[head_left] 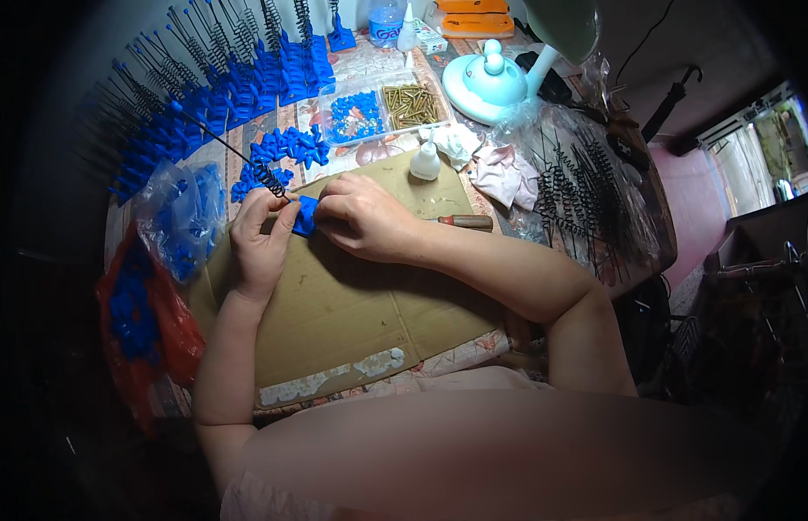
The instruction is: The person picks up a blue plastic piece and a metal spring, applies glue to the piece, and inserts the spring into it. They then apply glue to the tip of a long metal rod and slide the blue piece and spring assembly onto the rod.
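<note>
Over a sheet of brown cardboard [335,313], my left hand [258,236] pinches the lower end of a black coiled wire [269,180]. Its thin straight rod slants up and left to a small blue tip. At the foot of the coil sits a blue plastic base [305,216], between my two hands. My right hand [362,217] has its fingers closed at the right side of that base. Those fingers cover part of the base, so exactly how the wire meets it is hidden.
Blue bases with coiled wires [248,82] crowd the far left. Behind the cardboard are loose blue pieces [300,145], a divided box [356,117] with brass-coloured screws, and a white bottle [426,161]. A screwdriver [466,222], coiled wires [582,191] and a lamp [486,82] lie right.
</note>
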Demonstrator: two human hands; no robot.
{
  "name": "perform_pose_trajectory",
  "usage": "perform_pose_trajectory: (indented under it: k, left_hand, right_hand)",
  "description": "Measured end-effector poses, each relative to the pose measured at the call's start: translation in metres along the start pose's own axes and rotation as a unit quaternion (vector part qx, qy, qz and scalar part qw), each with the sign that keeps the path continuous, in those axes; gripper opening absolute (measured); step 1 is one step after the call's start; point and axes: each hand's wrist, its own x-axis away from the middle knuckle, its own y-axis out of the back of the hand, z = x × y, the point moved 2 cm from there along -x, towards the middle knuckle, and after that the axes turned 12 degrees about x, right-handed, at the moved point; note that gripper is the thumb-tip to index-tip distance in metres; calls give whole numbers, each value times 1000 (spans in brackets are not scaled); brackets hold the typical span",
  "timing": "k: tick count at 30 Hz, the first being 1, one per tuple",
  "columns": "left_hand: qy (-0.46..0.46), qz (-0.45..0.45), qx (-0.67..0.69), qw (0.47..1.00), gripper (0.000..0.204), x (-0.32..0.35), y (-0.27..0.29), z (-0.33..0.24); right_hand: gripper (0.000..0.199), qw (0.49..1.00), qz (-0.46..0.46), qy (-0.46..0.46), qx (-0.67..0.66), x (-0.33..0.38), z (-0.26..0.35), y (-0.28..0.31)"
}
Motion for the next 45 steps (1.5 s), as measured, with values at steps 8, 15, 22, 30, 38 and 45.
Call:
perform_pose_trajectory:
  k: [8,15,22,30,38,45]
  left_hand:
    - [11,-4,10,1000,13,0,0,-1]
    - [15,-3,14,1000,11,1,0,0]
    - [19,2,14,1000,10,1,0,-1]
    - [10,3,10,1000,11,0,0,-1]
    - [13,5,10,1000,11,0,1,-3]
    - [8,4,15,1000,12,0,0,-1]
  right_hand:
    - [13,1000,-11,10,-6,-1,0,-1]
    - [12,1000,-1,3,0,0,0,0]
    - [12,1000,-2,2,-4,0,0,0]
    - [13,1000,5,-2,1,0,0,0]
    - [13,1000,9,-2,5,0,1,1]
    - [12,1000,10,-2,2,0,0,0]
